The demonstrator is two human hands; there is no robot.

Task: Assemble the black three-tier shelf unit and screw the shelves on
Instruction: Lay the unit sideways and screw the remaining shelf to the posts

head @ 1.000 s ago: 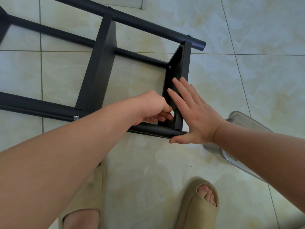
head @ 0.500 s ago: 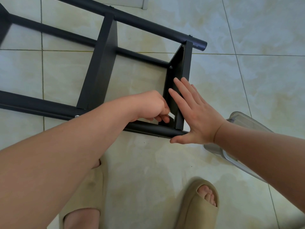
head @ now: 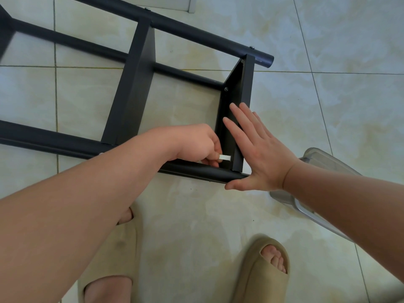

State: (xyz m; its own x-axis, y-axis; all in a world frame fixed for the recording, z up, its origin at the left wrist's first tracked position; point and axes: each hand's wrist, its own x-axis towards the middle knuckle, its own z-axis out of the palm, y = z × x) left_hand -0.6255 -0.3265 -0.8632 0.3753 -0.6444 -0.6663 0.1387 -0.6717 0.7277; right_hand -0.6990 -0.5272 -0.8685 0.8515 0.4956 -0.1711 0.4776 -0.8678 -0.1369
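Observation:
The black shelf unit [head: 135, 84] lies on its side on the tiled floor, its round posts running left to right. An end shelf panel [head: 240, 95] stands between the near post [head: 196, 171] and the far post [head: 196, 33]. My left hand [head: 196, 145] pinches a small white tool [head: 225, 158] against the inner face of that panel, just above the near post. My right hand [head: 260, 154] lies flat with straight fingers against the panel's outer face, thumb by the post's end. A middle shelf [head: 133, 101] is fixed further left.
A clear plastic container [head: 317, 167] sits on the floor right of the post's end, partly under my right forearm. My two feet in beige slippers [head: 264, 270] stand at the bottom of the view. A white baseboard corner [head: 192, 5] shows at the top.
My left hand has drawn back slightly, so the white tool now shows between its fingertips and the panel. My right hand stays flat on the panel.

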